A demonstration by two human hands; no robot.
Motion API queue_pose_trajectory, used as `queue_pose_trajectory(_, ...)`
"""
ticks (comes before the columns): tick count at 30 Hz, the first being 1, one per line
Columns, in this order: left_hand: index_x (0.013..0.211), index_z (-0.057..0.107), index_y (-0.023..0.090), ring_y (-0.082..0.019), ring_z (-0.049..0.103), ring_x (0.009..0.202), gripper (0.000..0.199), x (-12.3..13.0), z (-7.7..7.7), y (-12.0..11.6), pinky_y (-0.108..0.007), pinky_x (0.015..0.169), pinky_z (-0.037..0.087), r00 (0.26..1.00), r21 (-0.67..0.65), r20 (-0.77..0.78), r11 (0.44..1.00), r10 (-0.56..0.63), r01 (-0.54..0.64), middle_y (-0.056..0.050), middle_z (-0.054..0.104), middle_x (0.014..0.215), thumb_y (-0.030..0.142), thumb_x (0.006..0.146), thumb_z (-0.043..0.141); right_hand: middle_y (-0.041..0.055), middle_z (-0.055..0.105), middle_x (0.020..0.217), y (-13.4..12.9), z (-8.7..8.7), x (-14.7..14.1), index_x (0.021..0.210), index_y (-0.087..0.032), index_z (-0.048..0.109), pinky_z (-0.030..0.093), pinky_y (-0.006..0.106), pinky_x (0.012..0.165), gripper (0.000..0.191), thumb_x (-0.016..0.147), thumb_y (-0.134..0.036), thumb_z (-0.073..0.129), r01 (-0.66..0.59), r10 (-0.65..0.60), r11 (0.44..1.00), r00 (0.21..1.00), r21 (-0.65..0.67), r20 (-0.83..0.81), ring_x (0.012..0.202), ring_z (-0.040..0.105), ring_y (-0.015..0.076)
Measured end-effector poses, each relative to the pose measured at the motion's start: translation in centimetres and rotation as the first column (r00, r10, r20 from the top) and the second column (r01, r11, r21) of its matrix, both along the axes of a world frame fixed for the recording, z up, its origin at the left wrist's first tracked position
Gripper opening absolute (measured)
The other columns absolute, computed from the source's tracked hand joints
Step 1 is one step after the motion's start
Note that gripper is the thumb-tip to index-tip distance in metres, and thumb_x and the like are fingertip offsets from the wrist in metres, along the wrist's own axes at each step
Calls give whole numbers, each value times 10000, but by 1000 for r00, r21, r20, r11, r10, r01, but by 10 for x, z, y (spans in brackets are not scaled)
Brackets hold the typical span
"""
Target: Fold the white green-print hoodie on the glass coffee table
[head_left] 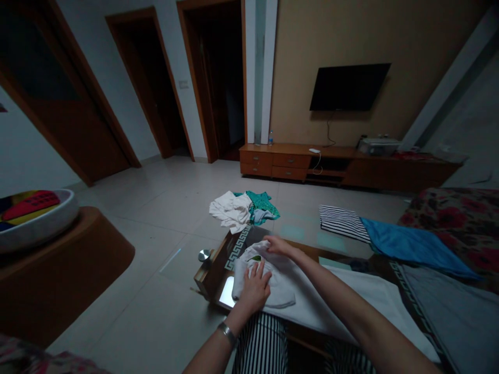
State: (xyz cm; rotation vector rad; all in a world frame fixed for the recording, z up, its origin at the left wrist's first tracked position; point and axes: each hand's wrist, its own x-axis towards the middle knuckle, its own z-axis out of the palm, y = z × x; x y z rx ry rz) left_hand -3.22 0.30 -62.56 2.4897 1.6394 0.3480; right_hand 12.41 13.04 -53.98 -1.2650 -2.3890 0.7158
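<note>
A white garment (280, 285) with a small green print lies partly folded over the left part of the glass-topped coffee table (212, 275). My left hand (256, 287), with a metal watch at the wrist, rests on it with fingers spread. Farther back, my right hand (276, 246) has its fingers closed on the garment's upper edge. The white cloth extends to the right beneath my right forearm.
Crumpled white clothes (232, 209) and green clothes (265, 206) lie beyond the table. To the right are a striped cloth (343, 221), a blue cloth (417, 246) and a grey cloth (456, 306). A TV cabinet (288, 162) stands at the back.
</note>
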Motion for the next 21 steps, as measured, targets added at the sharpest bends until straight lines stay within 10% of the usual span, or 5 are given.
queue_pose_trajectory(6,1244,590,137,-311,341,1365,414,6,2,1,-564,1148,164,999,-26,-6,999,33,-33,-152,536,1360,318,891,472,83,644,1099,-62,-14,8,1117,-198,638,460,344,844,254,879,-234,557,-266,219,956,929,125,300,1018,584,234)
queue_pose_trajectory(14,937,693,181,-195,642,945,384,-20,34,9,-378,906,496,891,-44,399,975,216,-217,-73,712,956,103,821,336,152,520,1362,-124,-51,3,1324,-185,505,364,503,1029,410,929,-127,410,-72,-29,955,943,287,332,1280,451,295)
queue_pose_trajectory(21,1288,557,149,-157,560,1198,553,25,19,41,-364,1046,437,861,-54,499,995,102,-87,-99,603,1310,57,793,326,151,683,1075,-124,-34,4,1066,-127,690,446,383,942,334,891,-83,410,69,-127,983,924,170,361,1048,615,266)
